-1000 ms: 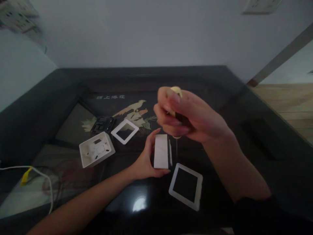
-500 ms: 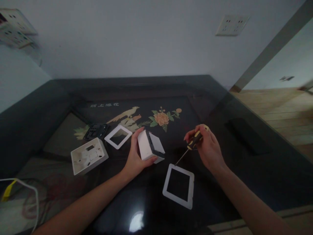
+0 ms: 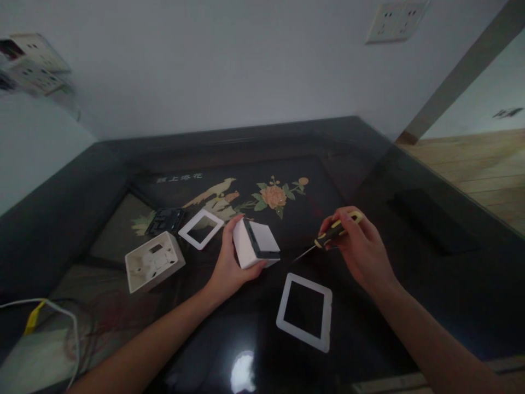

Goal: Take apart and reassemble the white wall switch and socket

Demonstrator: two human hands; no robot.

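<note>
Our screwdriver (image 3: 337, 229), yellow and black with a thin metal shaft, slants near-left, its tip above the table (image 3: 229, 323) between the white box (image 3: 254, 241) and the near white frame (image 3: 305, 312). Our right hand (image 3: 361, 246) pinches its handle; our left (image 3: 235, 262) clasps the box.

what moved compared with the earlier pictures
The right hand has swung down and to the right, away from the white box; its screwdriver, upright at first, now slants. The left hand has turned the box. Neither hand let go. Both white frames, the open box and black part stayed put.
</note>
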